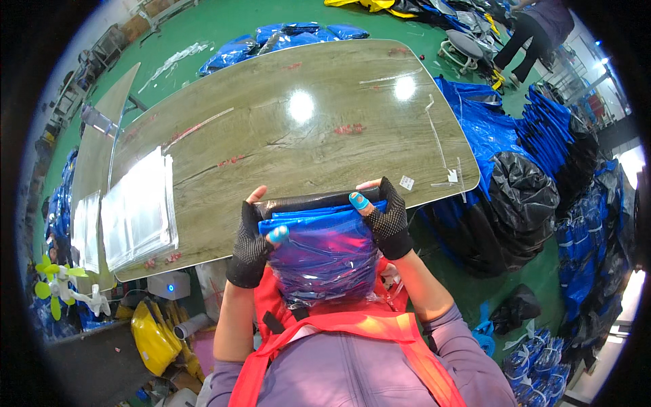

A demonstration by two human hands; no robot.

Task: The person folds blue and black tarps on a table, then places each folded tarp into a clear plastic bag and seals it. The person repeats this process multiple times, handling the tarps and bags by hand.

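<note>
- Your left hand (251, 247), in a black fingerless glove, is closed on the left side of the bundle (325, 254), its thumb on the near side.
- Your right hand (388, 220), gloved the same way, grips the bundle's right side, thumb over the top.
- Both of your thumbs wear blue wraps, 1 on each.
- The bundle is blue and folded, with clear film (325, 285) around its lower part; a black layer (305, 202) shows along its far edge.
- You have it between your 2 hands at the near edge of the table (285, 156), just in front of your red apron (359, 327); you cannot tell from here whether it rests on the table.
- To your left, clear bags (139, 214) lie flat on the table.
- Near your right hand, 1 small white label (407, 182) lies on the tabletop.
- Beyond the far edge, blue packs (285, 41) lie on the green floor (169, 37).
- On your right, beside the table, stands a blue and black pile (522, 197).
- At your lower left are a green fan (54, 288) and yellow sheets (152, 339).
- Far off at upper right, 1 person (542, 27) stands near a stool (464, 47).
</note>
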